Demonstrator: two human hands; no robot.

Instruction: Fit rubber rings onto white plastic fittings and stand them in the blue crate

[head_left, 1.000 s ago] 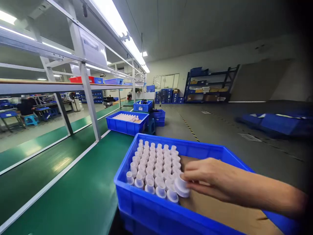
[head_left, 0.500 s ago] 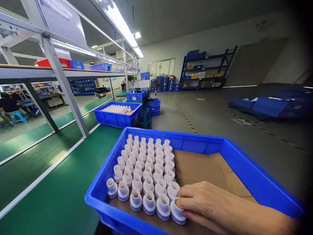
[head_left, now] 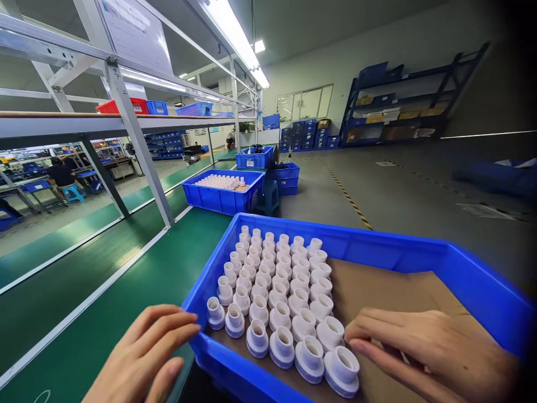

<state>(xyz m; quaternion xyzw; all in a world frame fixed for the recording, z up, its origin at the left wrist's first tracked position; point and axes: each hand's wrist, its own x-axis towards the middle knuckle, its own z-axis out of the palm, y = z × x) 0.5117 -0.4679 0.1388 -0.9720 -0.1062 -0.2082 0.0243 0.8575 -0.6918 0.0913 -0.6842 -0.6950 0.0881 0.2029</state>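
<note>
A blue bin (head_left: 403, 254) lined with brown cardboard (head_left: 377, 291) stands on the green bench in front of me. Several white plastic fittings (head_left: 277, 285) stand upright in rows on its left half. My right hand (head_left: 423, 350) lies inside the bin with its fingers apart, fingertips just right of the nearest white fitting (head_left: 342, 369), holding nothing. My left hand (head_left: 145, 352) is spread at the bin's near left corner, fingertips touching the rim.
A second blue bin (head_left: 222, 193) with white fittings sits farther along the green bench (head_left: 104, 291). A metal shelf frame (head_left: 134, 140) rises on the left with red and blue bins on top. Stacked blue crates and dark racks stand at the back. A seated person (head_left: 62, 173) works far left.
My right hand has let go of the white fitting, which now stands at the near end of the rows. My left hand has come into view at the bin's corner.
</note>
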